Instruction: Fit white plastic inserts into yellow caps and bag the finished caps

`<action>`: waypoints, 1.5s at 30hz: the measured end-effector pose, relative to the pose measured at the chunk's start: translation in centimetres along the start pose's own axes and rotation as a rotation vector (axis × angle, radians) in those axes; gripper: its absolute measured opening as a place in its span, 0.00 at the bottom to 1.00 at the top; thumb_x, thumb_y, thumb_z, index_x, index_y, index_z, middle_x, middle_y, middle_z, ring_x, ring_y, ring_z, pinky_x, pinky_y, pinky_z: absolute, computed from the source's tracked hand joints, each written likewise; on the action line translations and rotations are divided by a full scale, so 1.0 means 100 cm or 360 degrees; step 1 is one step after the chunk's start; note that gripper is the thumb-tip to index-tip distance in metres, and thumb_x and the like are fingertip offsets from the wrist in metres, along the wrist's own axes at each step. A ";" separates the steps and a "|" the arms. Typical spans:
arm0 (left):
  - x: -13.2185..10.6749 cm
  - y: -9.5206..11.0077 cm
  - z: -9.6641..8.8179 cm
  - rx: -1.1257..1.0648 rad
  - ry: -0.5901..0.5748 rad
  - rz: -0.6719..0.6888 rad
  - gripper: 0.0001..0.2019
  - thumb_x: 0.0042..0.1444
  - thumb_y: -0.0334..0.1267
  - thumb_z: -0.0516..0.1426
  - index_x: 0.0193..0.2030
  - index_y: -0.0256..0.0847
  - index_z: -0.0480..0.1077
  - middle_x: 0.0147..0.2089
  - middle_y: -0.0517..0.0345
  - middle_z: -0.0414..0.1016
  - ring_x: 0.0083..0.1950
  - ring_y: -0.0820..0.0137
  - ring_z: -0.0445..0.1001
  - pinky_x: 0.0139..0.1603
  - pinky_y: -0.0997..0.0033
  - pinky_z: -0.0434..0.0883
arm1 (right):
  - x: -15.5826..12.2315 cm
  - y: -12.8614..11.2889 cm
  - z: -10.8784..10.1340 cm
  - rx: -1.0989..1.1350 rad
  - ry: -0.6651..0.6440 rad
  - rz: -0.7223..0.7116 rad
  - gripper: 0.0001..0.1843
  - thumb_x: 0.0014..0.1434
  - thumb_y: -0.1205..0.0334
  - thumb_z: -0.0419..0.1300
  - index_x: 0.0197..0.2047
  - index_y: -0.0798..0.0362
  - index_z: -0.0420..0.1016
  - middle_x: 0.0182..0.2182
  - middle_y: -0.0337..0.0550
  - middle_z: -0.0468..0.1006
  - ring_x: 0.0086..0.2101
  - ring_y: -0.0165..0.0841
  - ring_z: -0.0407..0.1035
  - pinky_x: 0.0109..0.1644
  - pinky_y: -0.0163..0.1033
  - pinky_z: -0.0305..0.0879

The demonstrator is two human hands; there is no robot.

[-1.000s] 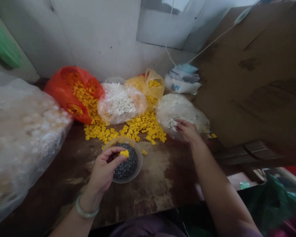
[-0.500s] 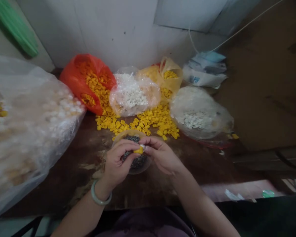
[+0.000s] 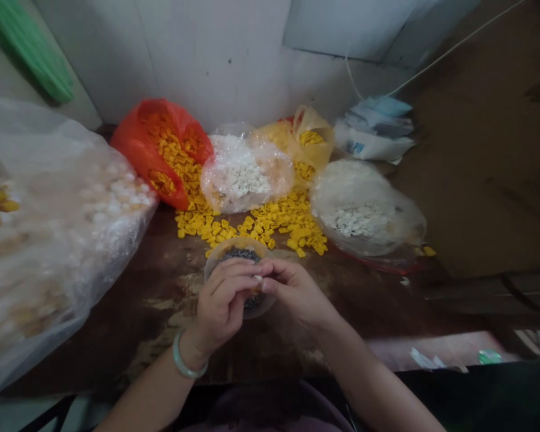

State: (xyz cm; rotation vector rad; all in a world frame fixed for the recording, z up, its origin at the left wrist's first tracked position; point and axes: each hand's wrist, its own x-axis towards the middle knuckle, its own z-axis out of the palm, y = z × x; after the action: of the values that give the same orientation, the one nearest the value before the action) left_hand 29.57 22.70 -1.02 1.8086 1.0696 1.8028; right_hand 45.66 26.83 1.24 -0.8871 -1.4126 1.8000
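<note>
My left hand and my right hand meet fingertip to fingertip over a small clear bowl of dark grey beads. Both hands are closed in a pinch on a small yellow piece with a white part, mostly hidden by the fingers. A pale green bangle sits on my left wrist. Behind the bowl lies a loose heap of yellow pieces on the worn brown table.
An orange bag of yellow pieces, a clear bag of white pieces, a yellow bag and another clear bag of white pieces line the back. A big clear bag fills the left. Brown cardboard stands at right.
My right hand came back from the right clear bag to meet my left hand over the bowl. The fingers have since closed tighter, hiding the yellow piece.
</note>
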 end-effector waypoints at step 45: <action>0.016 -0.009 -0.002 -0.1268 0.0637 -0.1400 0.18 0.34 0.42 0.74 0.31 0.38 0.78 0.32 0.59 0.81 0.31 0.75 0.77 0.35 0.76 0.75 | 0.048 -0.003 0.016 -0.0939 0.0376 -0.0959 0.06 0.59 0.68 0.61 0.37 0.48 0.77 0.35 0.39 0.79 0.38 0.32 0.74 0.43 0.38 0.72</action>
State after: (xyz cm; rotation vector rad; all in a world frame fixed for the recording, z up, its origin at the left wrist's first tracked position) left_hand 29.00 24.39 -0.50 0.4085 0.8593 1.6439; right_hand 41.75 30.08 1.35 -0.7968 -1.8340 0.8162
